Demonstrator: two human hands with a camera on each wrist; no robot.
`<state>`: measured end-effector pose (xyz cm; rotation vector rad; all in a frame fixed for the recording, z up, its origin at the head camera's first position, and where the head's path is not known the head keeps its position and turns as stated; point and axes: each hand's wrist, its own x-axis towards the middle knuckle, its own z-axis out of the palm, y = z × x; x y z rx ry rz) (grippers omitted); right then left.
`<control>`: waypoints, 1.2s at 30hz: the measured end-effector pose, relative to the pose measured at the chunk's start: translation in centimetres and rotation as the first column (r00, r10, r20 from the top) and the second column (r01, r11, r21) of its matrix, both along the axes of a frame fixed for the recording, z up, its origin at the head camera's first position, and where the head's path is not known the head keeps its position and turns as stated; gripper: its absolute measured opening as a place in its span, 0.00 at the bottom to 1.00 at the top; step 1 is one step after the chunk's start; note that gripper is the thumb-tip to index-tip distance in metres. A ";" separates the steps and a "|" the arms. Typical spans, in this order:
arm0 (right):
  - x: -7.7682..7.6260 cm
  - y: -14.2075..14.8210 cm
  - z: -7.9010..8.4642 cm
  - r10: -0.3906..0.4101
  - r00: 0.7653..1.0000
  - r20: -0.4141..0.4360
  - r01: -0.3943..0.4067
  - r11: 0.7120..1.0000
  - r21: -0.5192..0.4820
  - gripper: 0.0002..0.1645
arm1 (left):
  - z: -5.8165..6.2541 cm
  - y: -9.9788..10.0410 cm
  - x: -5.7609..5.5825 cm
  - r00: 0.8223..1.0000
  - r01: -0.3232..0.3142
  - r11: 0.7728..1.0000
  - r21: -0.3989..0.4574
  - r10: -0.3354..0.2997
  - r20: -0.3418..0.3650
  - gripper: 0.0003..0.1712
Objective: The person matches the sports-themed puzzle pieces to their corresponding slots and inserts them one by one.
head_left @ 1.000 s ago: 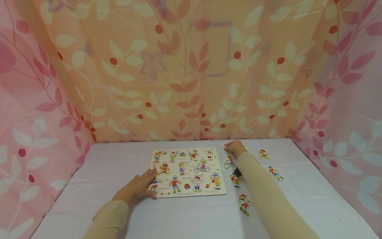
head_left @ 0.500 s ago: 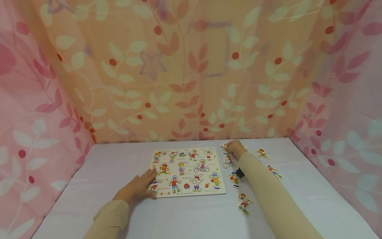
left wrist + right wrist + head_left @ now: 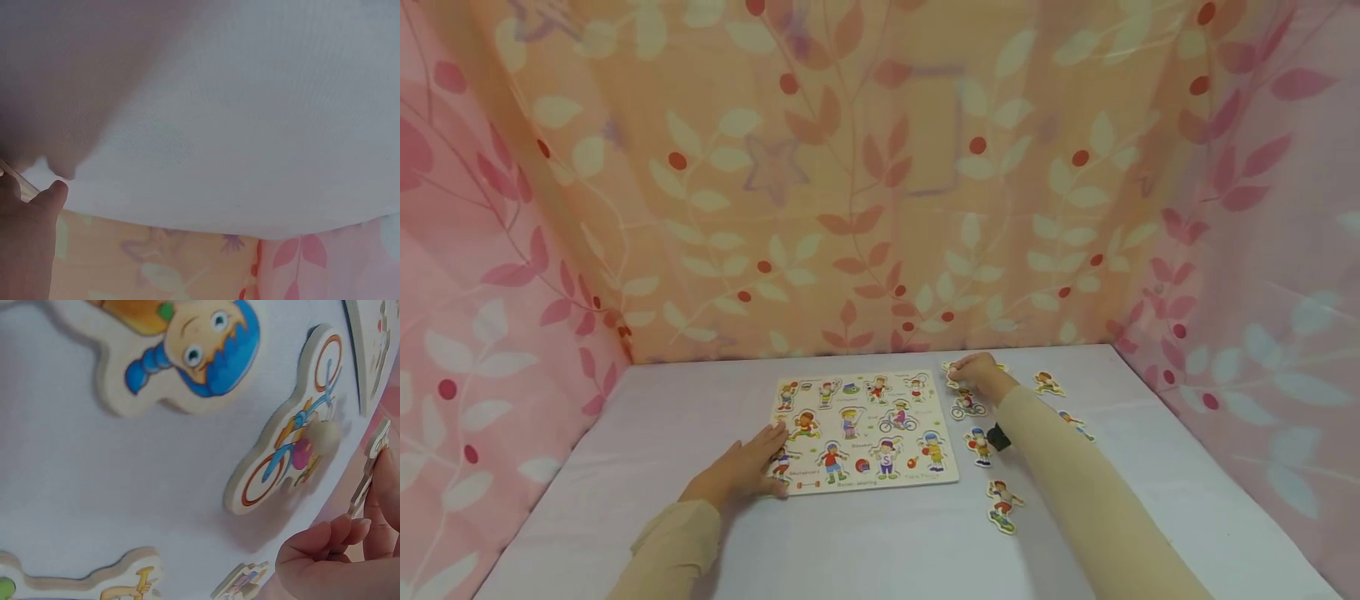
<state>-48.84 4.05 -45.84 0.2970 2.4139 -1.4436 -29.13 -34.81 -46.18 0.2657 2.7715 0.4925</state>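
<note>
A cream puzzle board (image 3: pixel 868 454) printed with children at sports lies flat on the white table. My left hand (image 3: pixel 739 467) rests on its left edge, fingers spread and fairly straight over the lower left corner. In the left wrist view, part of that hand (image 3: pixel 31 231) shows at the board's edge. Beyond the board's back right corner, my right hand (image 3: pixel 988 375) pinches a flat wooden puzzle piece (image 3: pixel 369 472) between thumb and curled fingers. The picture on that piece is mostly turned away. Just nearer me lies a cyclist piece (image 3: pixel 967 406) with a round knob.
Several loose pieces lie right of the board: a blue-haired child (image 3: pixel 979 447), a skateboarder (image 3: pixel 1002 507), a runner (image 3: pixel 1048 383) and a blue-capped figure (image 3: pixel 1075 423), partly behind my right sleeve. Flowered curtains (image 3: pixel 865 208) enclose the table at back and sides.
The whole head view has shifted, so board, pieces and hands all appear slightly further left. Relative to the board, both hands stay in nearly the same places.
</note>
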 end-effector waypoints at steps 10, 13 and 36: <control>1.0 -1.3 0.8 0.026 1.000 -0.017 -0.027 0.994 -0.110 0.15 | -0.2 -0.1 0.1 1.000 0.003 1.000 -0.003 -0.003 -0.004 0.62; 1.0 -1.7 0.6 0.058 0.996 -0.062 -0.062 0.996 -0.066 0.14 | -0.3 -0.1 0.1 1.000 0.000 1.000 0.000 0.000 -0.009 0.63; 1.2 -5.3 -0.5 0.083 0.995 -0.058 -0.083 0.997 0.003 0.06 | 0.1 -0.1 0.5 1.000 -0.008 1.000 0.014 0.008 -0.009 0.61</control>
